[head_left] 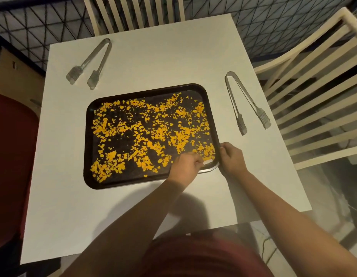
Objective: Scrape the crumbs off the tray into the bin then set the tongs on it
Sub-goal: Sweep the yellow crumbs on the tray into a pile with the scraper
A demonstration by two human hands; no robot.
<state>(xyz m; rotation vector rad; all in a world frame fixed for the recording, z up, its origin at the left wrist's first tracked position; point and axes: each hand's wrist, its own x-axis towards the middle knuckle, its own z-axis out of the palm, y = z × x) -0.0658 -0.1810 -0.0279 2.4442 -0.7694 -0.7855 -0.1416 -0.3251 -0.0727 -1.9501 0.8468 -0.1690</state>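
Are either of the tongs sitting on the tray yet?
No. Both tongs lie on the white table, one on each side of the crumb-covered tray.

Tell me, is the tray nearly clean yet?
Not yet. Yellow crumbs cover the dark tray. Both hands, left hand and right hand, are at its near right corner. Both tongs lie on the table.

Bare forearms [277, 212], no sleeves showing; dark red top [203, 256] at chest.
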